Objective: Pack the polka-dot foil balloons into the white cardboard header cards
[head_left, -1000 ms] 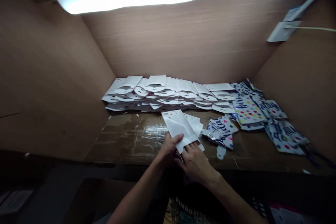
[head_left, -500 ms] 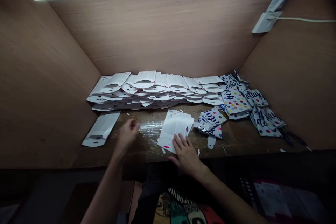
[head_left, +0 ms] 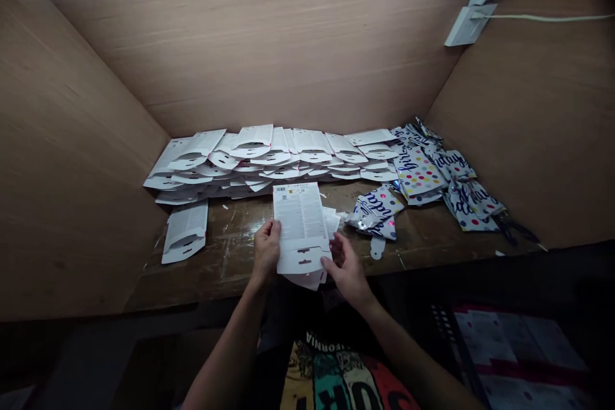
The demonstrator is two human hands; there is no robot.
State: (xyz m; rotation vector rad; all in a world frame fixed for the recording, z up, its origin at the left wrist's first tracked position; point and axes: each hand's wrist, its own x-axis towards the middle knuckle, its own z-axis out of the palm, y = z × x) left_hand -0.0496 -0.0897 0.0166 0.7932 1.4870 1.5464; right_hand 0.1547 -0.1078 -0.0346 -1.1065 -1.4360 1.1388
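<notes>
A white printed card envelope (head_left: 302, 221) with hang slots at its near end is held up in front of me. My left hand (head_left: 267, 248) pinches its left edge. At its lower right corner, my right hand (head_left: 346, 269) has its thumb on the card and its fingers bent behind the edge. Under the envelope, more white sheets (head_left: 331, 219) lie on the brown worktop, partly hidden. To the left, a single white envelope (head_left: 186, 230) rests with its flap end gaping. Right of my hands are polka-dotted foil packets (head_left: 377, 211) and a small white tab (head_left: 378, 247).
Overlapping rows of white envelopes (head_left: 273, 157) line the back of the worktop (head_left: 235, 237). More dotted packets (head_left: 423, 176) are heaped at the right, beside dark-handled pliers or scissors (head_left: 516, 230). Wooden walls (head_left: 283, 51) enclose three sides. Below right sits a container of printed packs (head_left: 514, 339).
An envelope has been lifted off the sheets and turned printed side up. My left hand has moved right onto its edge; my right hand has gone from lying flat to gripping its corner.
</notes>
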